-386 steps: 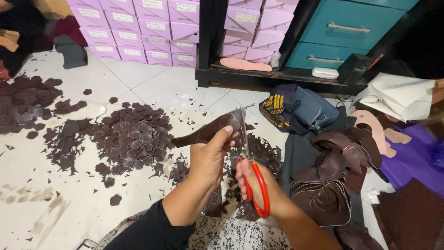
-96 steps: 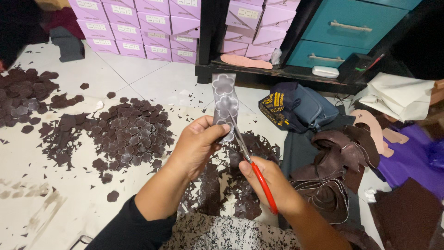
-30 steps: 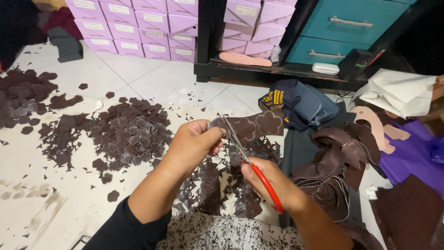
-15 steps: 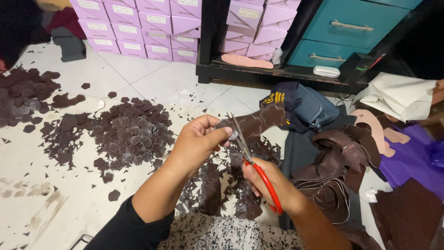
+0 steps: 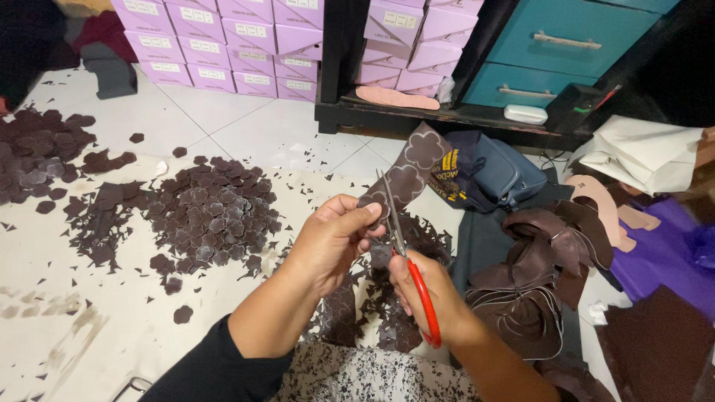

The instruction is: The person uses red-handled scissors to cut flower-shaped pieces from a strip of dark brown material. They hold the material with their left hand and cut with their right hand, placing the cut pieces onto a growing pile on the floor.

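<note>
My left hand [image 5: 333,240] pinches a dark brown leather strip [image 5: 408,170] marked with pale flower outlines; the strip rises up and to the right from my fingers. My right hand [image 5: 428,290] grips red-handled scissors [image 5: 406,257], whose blades point up along the strip's lower edge, right beside my left thumb. Below both hands lies a scatter of brown offcuts [image 5: 387,309]. To the left, on the floor, a heap of cut brown flower shapes [image 5: 212,212] is spread out.
A second brown pile [image 5: 37,149] lies far left. Rolled brown leather strips [image 5: 536,286] and a blue bag [image 5: 488,171] sit to the right, with purple fabric [image 5: 663,253] beyond. Stacked lilac boxes [image 5: 223,41] and a black shelf with teal drawers [image 5: 566,45] stand behind.
The leather strip has swung from hanging upright to leaning up and right, and has been turned in my left hand. The scissors stay at its lower edge.
</note>
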